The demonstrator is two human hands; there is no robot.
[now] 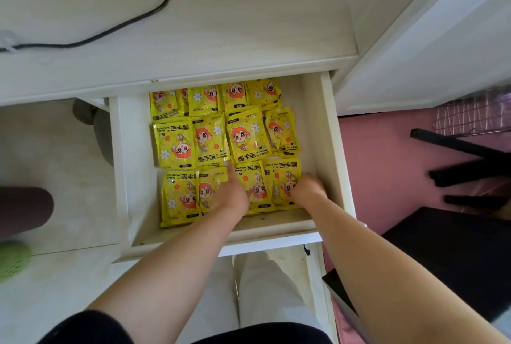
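Note:
An open white drawer (323, 133) holds several yellow hand-warmer packets (246, 136) laid flat in rows, each printed with a red-haired cartoon figure. My left hand (233, 191) reaches into the front row and lies on the packets there, its fingers pointing away and partly hidden. My right hand (308, 187) is at the front right, its fingers curled down onto a yellow packet (284, 177). Whether it pinches that packet is unclear. Both bare forearms come in from the bottom of the view.
The white desk top (221, 25) above the drawer carries a black cable (132, 18) and a dark device at the far left. A pink floor (387, 155) with black chair legs (467, 166) lies to the right. My pale trousers show below the drawer.

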